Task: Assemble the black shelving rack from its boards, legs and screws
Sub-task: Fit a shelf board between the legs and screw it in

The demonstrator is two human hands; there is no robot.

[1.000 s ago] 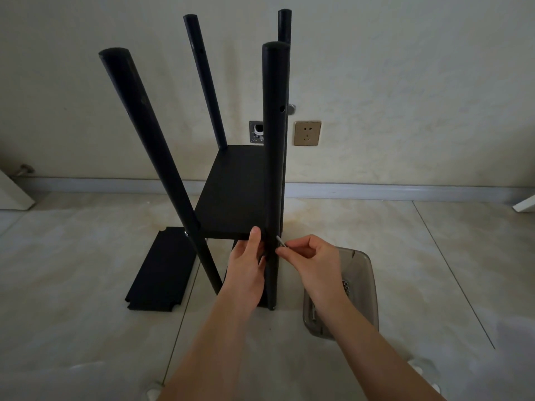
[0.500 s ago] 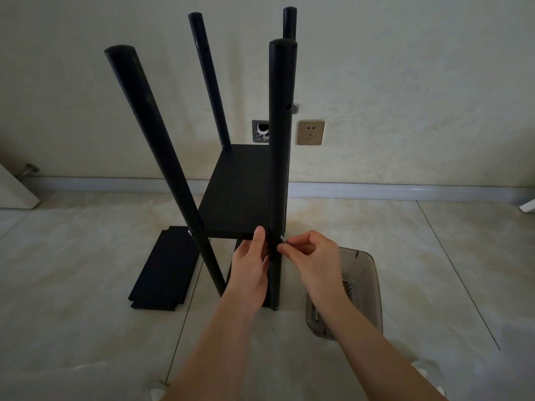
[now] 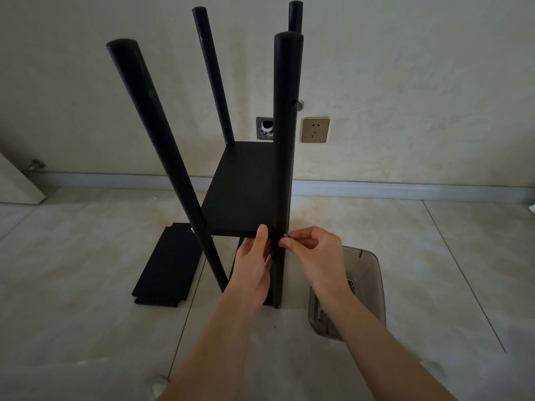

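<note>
The black rack stands on the floor with several round legs rising around one shelf board (image 3: 243, 192). My left hand (image 3: 254, 264) grips the shelf's front right corner beside the near right leg (image 3: 285, 140), thumb on top of the board. My right hand (image 3: 312, 250) pinches a small silver screw (image 3: 285, 235) against that leg at shelf height. The near left leg (image 3: 156, 134) shows a screw head at the same level. A loose black board (image 3: 168, 264) lies flat on the floor to the left.
A smoky clear plastic tray (image 3: 364, 273) with small hardware sits on the floor right of the rack, partly under my right forearm. A wall socket (image 3: 315, 130) and an open wall box (image 3: 265, 128) are behind. Pale floor tiles stretch around.
My right hand has brought the screw leftward until it meets the near right leg. The left hand keeps its hold on the shelf corner.
</note>
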